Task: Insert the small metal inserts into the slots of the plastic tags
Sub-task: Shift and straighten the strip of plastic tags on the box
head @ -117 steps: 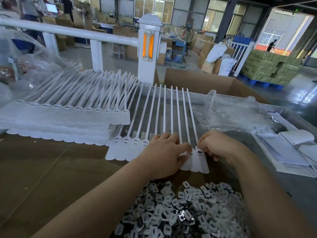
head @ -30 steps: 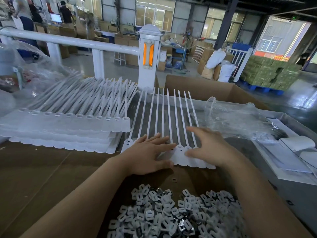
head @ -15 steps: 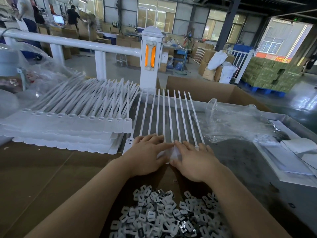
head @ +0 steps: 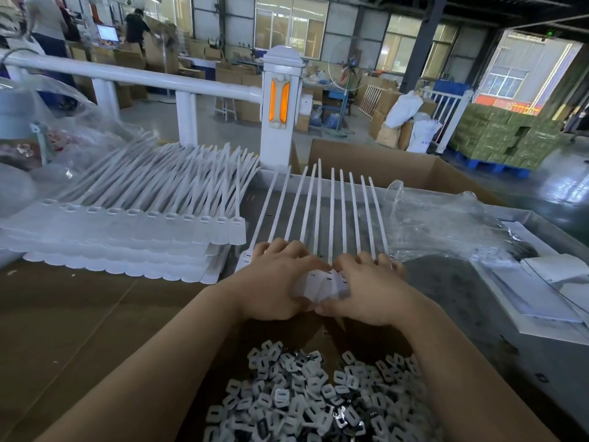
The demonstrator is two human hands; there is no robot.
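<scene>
While gathering the row of white plastic tags (head: 323, 283) on the brown counter (head: 95, 320), pressing down on the tag heads with both hands side by side, thumbs nearly meeting at the near edge. Left hand (head: 274, 282) lying over the left part of the row, fingers bent over the heads; right hand (head: 366, 290) covering the right part, fingers spread across the bases of the long tails (head: 331, 212) fanning away toward the cardboard box (head: 398, 169). Gripping or merely pressing: hard to tell, since the fingertips are hidden among the tags. Sitting nearer the body, a heap of small metal inserts (head: 318, 403) in white frames, untouched by either hand. Lying to the left, stacked layers of more tags (head: 127, 237), well apart from the hands.

Judging the risks: squeezing the row together unevenly, likely buckling or overlapping the heads and hiding their slots. Sliding the bundle toward the body, possibly dragging it into the insert heap and scattering pieces. Letting the tails splay, perhaps snagging the crumpled clear plastic bag (head: 446, 224) just beside them on the right.
</scene>
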